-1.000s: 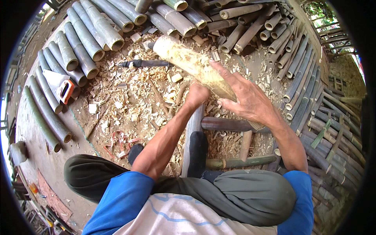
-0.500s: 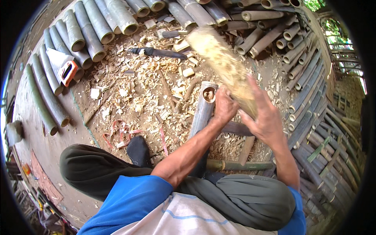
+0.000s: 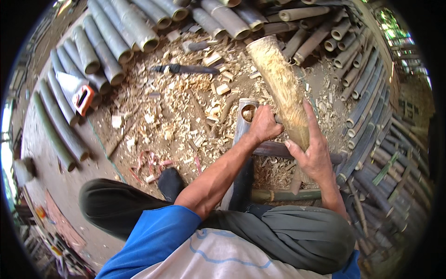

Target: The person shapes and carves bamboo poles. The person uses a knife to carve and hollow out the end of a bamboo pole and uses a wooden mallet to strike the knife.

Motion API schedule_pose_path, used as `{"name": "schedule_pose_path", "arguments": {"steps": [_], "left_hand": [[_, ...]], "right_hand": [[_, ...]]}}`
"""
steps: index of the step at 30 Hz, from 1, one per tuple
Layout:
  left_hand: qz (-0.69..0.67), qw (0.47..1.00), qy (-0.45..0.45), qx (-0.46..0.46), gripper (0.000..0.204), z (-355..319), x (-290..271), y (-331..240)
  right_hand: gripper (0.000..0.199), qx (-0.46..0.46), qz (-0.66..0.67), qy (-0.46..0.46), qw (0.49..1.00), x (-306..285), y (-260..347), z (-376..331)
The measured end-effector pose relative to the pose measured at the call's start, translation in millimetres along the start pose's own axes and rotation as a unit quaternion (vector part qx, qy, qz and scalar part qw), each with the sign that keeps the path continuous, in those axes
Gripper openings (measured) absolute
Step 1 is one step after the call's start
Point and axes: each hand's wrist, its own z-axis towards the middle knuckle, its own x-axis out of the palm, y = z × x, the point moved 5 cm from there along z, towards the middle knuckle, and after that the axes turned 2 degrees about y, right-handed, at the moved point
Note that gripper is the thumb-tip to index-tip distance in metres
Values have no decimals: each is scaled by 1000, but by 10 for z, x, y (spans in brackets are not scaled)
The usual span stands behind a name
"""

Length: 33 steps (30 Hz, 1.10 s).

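My right hand grips the narrow lower end of a thick wooden club, thumb on one side and fingers on the other. Its upper part is pale and frayed, and it slants up and leftward. My left hand is closed beside the top of a bamboo tube, which has an oval hole cut near its upper end. A short dark bit shows between that fist and the club; what the fist holds is mostly hidden. The tube slopes away from me, above my legs.
Wood shavings cover the ground. A dark sheathed-looking tool lies ahead, and an orange-handled saw rests on bamboo tubes at left. Stacked bamboo lines the right. A bamboo pole lies across near my knees.
The club has swung rightward and is steadier, no longer blurred. My right hand has shifted slightly down with it. The left hand stays closed by the tube's hole.
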Motion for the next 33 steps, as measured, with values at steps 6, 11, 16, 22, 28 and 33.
{"name": "schedule_pose_path", "arguments": {"steps": [6,11,16,22,28,33], "left_hand": [[15,941,338,-4,35,75,366,-493],[197,926,313,79,35,-275,650,-499],[316,890,328,11,28,-253,756,-231],[307,884,352,-18,23,-67,720,-35],[204,901,377,-67,23,-8,450,-81],[147,946,284,46,32,-127,205,-346]], "right_hand": [[91,132,239,-181,945,-37,-469,-729],[87,203,243,-282,906,261,-869,-1652],[86,244,404,-334,816,551,-1109,-2070],[90,240,396,-407,787,296,-1087,-1934],[92,189,213,-215,934,444,-672,-1214],[96,111,223,-273,929,162,-438,-1218]]}}
